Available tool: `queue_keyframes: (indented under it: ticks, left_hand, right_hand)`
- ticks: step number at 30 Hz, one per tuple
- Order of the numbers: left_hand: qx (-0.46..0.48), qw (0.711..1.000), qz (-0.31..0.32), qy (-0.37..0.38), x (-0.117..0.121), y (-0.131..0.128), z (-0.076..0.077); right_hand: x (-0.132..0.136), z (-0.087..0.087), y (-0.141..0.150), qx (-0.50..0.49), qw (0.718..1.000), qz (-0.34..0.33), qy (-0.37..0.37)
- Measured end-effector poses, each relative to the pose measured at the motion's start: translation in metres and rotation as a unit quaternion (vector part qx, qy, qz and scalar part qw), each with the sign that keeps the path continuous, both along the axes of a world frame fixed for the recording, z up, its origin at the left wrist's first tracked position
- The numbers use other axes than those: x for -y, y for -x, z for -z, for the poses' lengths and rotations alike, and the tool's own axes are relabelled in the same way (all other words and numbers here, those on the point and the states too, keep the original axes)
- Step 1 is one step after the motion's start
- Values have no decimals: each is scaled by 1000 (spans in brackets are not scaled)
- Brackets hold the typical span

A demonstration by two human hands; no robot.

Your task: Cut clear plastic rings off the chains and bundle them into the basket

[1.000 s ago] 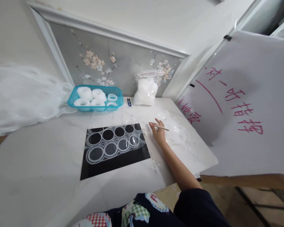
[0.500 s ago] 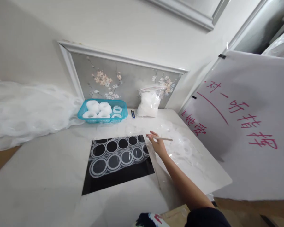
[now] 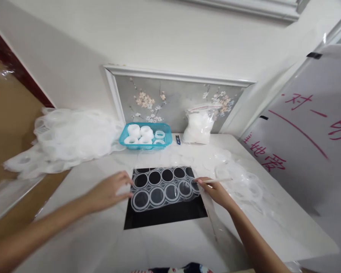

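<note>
A translucent sheet of joined white rings lies in rows on a black mat. My left hand is at the sheet's left edge, thumb and fingers apart with nothing between them; whether the fingertips touch the sheet I cannot tell. My right hand is closed round a thin, pale pen-like stick, its fingertips at the right end of the ring sheet. The stick's near end points out to the right, and its working tip is hidden by the fingers.
Behind the mat stand a blue basket of white rings, small dark blue snips and a clear bag of white material. Ring sheets pile up at left, and clear ring scraps lie at right. A whiteboard borders the right side.
My left hand has come into view from the left to the sheet's edge. My right hand has moved from beyond the mat's far right corner down onto the sheet's right end. The view has shifted left.
</note>
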State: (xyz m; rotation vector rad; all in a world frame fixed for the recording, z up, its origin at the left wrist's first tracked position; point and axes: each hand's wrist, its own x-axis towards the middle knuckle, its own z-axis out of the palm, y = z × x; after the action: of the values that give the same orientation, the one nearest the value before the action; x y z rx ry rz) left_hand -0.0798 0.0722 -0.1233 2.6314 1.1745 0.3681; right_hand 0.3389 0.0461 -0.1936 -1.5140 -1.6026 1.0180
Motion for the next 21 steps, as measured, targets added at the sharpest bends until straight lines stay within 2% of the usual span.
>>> queue_keyframes:
  ticks: [2, 4, 6, 7, 9, 12, 15, 17, 19, 21]
  left_hand:
    - [-8, 999, 51, -2, 13, -2, 29]
    - [-6, 996, 78, -36, 24, -6, 58]
    - [-7, 993, 91, -70, 29, -9, 77]
    - [-8, 992, 100, -78, 29, -10, 80]
    - [1, 991, 114, -70, 25, -11, 76]
    - [40, 993, 108, -18, 18, -5, 55]
    - [40, 987, 140, 69, 18, 2, 37]
    - [32, 981, 147, 119, 15, 4, 33]
    - [35, 985, 98, 138, 3, 1, 36]
    - [35, 991, 1, 126, -22, -8, 42]
  right_hand:
    - [3, 1, 1, -18, 1000, -19, 12]
    - [5, 3, 4, -37, 998, -40, 40]
    - [6, 7, 7, -39, 998, -44, 39]
    - [7, 8, 7, -33, 999, -35, 24]
    - [9, 8, 6, -20, 1000, -1, -10]
    - [17, 2, 1, -16, 999, 40, -7]
    - [28, -6, -4, -18, 996, -5, 89]
    - [27, -8, -6, -15, 990, -40, 138]
    - [13, -7, -6, -4, 994, -28, 108]
    - [-13, -5, -6, -1, 999, 24, 33]
